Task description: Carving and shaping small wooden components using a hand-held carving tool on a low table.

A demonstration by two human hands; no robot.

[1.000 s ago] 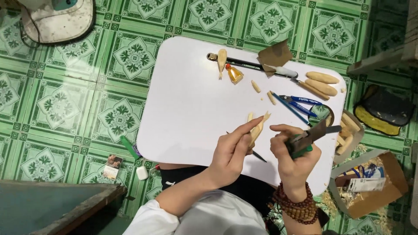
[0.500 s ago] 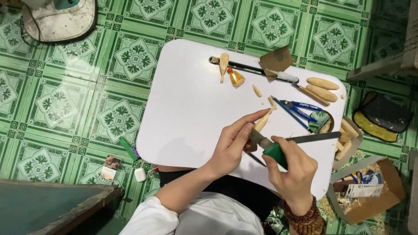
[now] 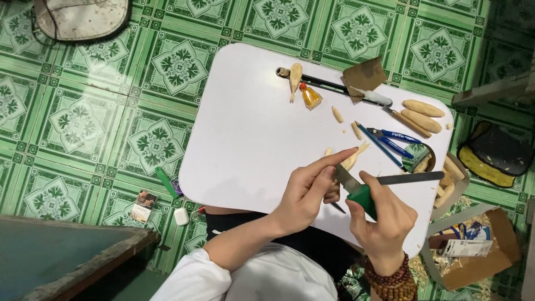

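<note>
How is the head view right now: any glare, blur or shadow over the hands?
Head view: light is even and soft; the white board is bright but not blown out. Left hand and right hand are sharp, with only faint shadows under them. The green-handled tool and wood piece read clearly. Corners look darker.

white tabletop [image 3: 245, 134], green floral-patterned floor tiles [image 3: 78, 122], green knife handle [image 3: 365, 199], perhaps amber-coloured small bottle [image 3: 310, 96].

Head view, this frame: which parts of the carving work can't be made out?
- Wooden piece: only its pale tip shows; the left hand covers the rest.
- Green-handled file: the right hand hides the handle's end, and the contact with the wood cannot be seen.
- Cardboard box: contents too small to tell.
</note>
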